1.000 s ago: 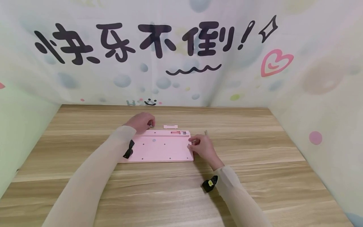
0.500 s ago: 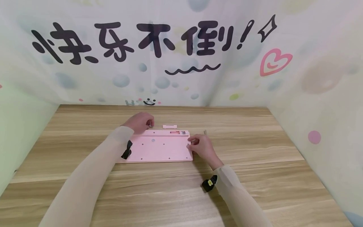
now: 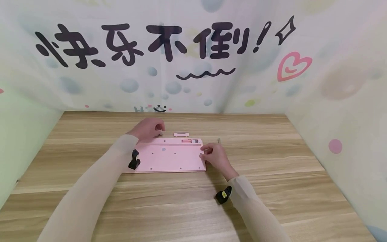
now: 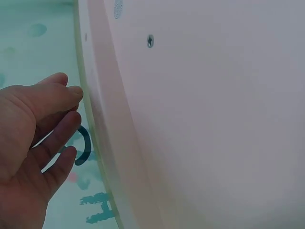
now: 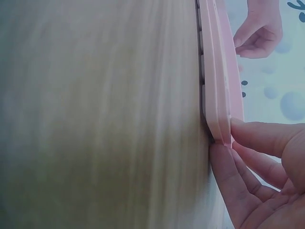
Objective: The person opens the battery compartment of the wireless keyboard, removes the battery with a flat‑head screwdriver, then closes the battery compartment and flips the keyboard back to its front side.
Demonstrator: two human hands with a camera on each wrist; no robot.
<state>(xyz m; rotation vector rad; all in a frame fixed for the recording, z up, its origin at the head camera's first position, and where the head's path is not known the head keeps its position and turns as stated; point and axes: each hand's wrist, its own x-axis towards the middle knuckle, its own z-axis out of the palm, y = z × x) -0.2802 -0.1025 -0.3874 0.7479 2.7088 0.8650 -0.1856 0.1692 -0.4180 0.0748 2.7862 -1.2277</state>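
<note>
A pink keyboard (image 3: 187, 161) lies face down on the table, its screw-dotted underside up. At its far right, an uncovered battery slot (image 3: 186, 141) shows something red inside. My right hand (image 3: 217, 156) pinches the keyboard's right end; in the right wrist view the thumb lies on top and fingers are under the edge. My left hand (image 3: 148, 129) is over the far edge at the left, fingers loosely bent, nothing seen between them in the left wrist view. Just under its fingertips is a small greyish thing (image 3: 160, 134), too small to make out.
The small pink battery cover (image 3: 181, 134) lies on the wooden table (image 3: 187, 205) just behind the keyboard. A thin, light, stick-like thing (image 3: 219, 140) shows behind my right hand. A printed cloth backdrop (image 3: 163, 90) rises at the table's far edge.
My left hand has risen slightly, its fingers loosening away from the small greyish thing, which stays behind the keyboard. The right hand keeps its pinch on the keyboard's end.
</note>
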